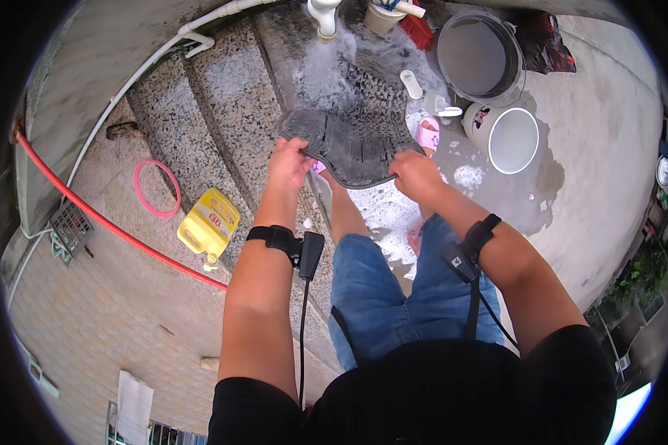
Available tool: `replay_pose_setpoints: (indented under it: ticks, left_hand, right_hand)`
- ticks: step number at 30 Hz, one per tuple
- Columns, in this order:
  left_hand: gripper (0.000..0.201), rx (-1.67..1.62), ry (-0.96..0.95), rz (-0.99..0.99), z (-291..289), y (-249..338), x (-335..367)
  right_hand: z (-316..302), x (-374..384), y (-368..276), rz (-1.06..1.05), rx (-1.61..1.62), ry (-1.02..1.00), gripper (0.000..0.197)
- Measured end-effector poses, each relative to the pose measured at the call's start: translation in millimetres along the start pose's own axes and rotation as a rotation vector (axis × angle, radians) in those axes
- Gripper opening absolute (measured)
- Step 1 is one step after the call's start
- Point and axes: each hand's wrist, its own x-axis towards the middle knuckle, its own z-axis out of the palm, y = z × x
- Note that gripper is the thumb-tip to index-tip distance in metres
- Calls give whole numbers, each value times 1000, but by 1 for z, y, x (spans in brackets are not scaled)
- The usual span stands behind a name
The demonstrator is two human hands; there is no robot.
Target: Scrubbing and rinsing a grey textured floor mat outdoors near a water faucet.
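Note:
A wet, dark grey floor mat [349, 144] is stretched between my two hands in front of my knees. My left hand [288, 162] is closed on its near left edge. On the near right corner, my right hand [416, 175] grips the rim with bent fingers. The mat's far part slopes down to the wet ground, where water from a white pipe [324, 18] splashes and foams. Soap suds [382, 215] lie on the ground beneath the near edge, around my pink slippers [428, 133].
Right of the mat stand a dark bucket [476, 55] of murky water and a white bucket [513, 141]. A white long object [411, 84] lies near them. To the left are granite steps [226, 89], a yellow jug [209, 222], a pink ring [156, 188] and a red hose [119, 226].

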Motion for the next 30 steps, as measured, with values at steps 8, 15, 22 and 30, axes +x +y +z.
replay_pose_setpoints:
  ticks: [8, 15, 22, 30]
  left_hand:
    - [24, -83, -62, 70, 33, 24, -1]
    - [27, -175, 47, 45, 88, 47, 34]
    - [28, -349, 122, -77, 97, 34, 74]
    - [10, -612, 107, -154, 102, 27, 89]
  right_hand:
    - [6, -2, 1, 95, 83, -28, 13]
    - [1, 18, 1, 211, 124, 16, 20]
    - [-7, 61, 26, 394, 215, 0, 25]
    - [-44, 198, -32, 553, 1510, 228, 23]
